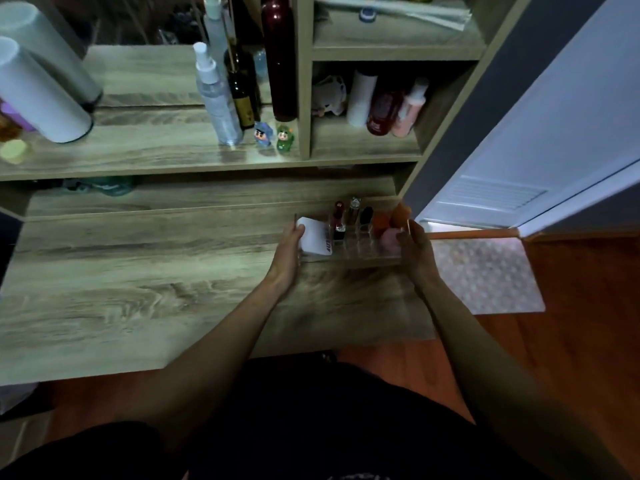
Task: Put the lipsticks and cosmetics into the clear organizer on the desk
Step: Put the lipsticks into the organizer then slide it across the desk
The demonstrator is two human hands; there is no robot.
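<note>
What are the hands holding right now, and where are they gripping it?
Both hold the clear organizer: the left hand grips its left end, the right hand its right end.

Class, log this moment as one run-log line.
left hand: grips organizer left end | right hand: grips right end | organizer: filled, on desk

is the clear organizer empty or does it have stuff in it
Not empty: the clear organizer holds a white compact, upright lipsticks and orange sponges.
</note>
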